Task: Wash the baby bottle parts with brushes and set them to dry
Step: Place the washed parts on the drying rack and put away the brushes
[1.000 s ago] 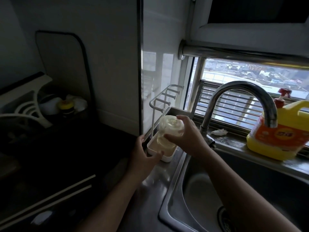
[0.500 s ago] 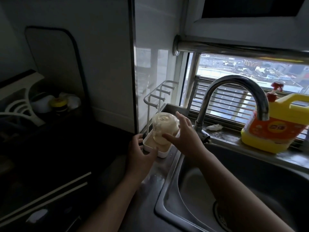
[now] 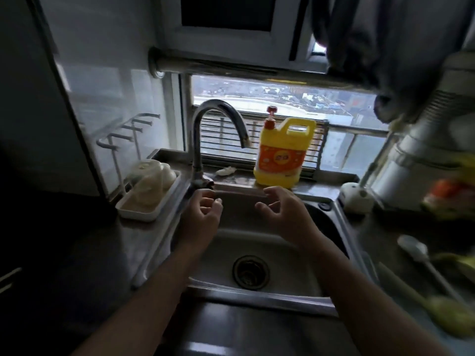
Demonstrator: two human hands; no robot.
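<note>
A clear baby bottle stands upside down in the white drying tray left of the sink, with a pale rounded part behind it. Both my hands hover over the steel sink. My left hand is below the tap's base with its fingers loosely curled and nothing in it. My right hand is open with fingers spread and holds nothing. A long-handled brush lies on the counter at the right.
The curved tap rises behind my left hand. A yellow detergent jug stands on the window ledge. A peg rack rises behind the tray. A small white round object and yellow items sit on the right counter.
My right hand has let go of the bottle, which now stands in the tray. Both hands have moved right, over the sink. The view has swung to the right.
</note>
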